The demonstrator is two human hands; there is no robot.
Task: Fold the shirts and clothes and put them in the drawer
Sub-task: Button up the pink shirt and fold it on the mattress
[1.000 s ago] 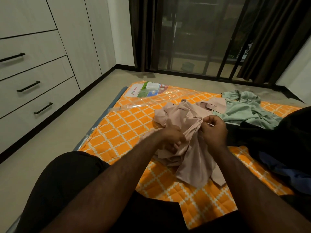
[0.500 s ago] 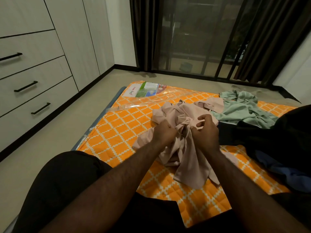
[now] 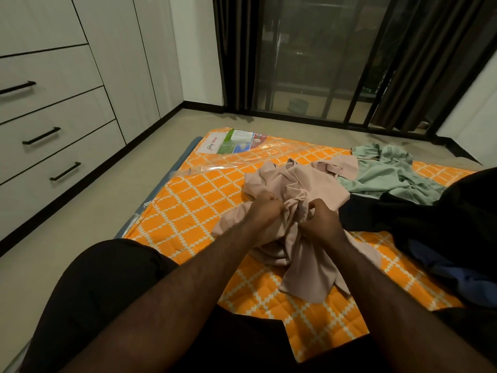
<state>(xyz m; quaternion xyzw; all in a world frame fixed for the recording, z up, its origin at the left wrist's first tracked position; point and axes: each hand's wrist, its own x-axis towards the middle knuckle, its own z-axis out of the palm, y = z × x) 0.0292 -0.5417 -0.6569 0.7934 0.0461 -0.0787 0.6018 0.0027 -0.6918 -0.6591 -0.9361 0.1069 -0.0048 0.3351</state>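
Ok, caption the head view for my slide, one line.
Both hands, left hand and right hand, grip a crumpled pink shirt on the orange mattress; drawers shut.

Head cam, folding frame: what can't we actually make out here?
- Fingertips of left hand and right hand: buried in the bunched pale pink garment, head view.
- Dark clothes pile: too dim to separate; cut off by the right edge.
- Mint green garment: crumpled, partly under the pink one; type unclear.
- White drawers with black handles: shut, contents hidden; cut off at the left edge.
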